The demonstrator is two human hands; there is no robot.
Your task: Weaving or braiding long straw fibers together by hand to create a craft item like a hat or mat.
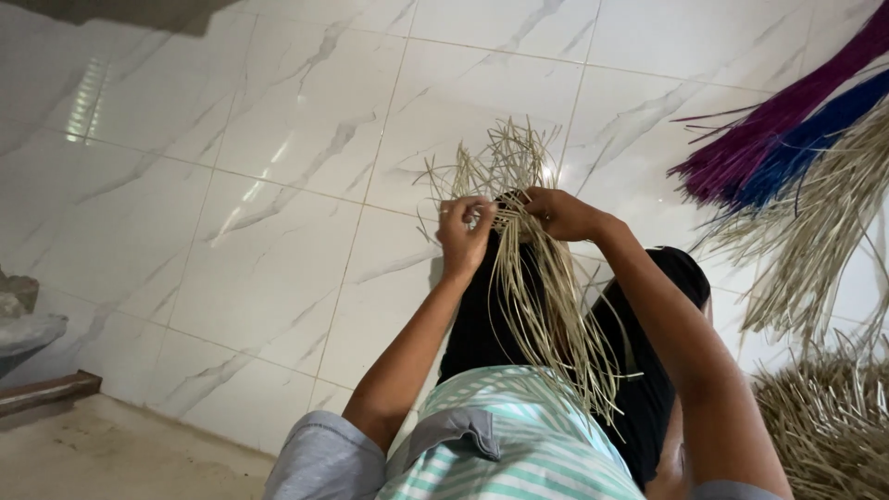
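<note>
Pale straw strands (535, 278) are pinched at their woven middle by the left hand (463, 231) and right hand (560, 213); purple and blue bundles (778, 130) lie right on the white tiles (278, 185).

Home weaving workspace, marble-tiled floor (278, 185), dyed straw bundles (787, 130)

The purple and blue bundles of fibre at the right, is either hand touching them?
No: both the left hand and the right hand grip the pale straw strands, well apart from the purple bundle and blue bundle.
</note>
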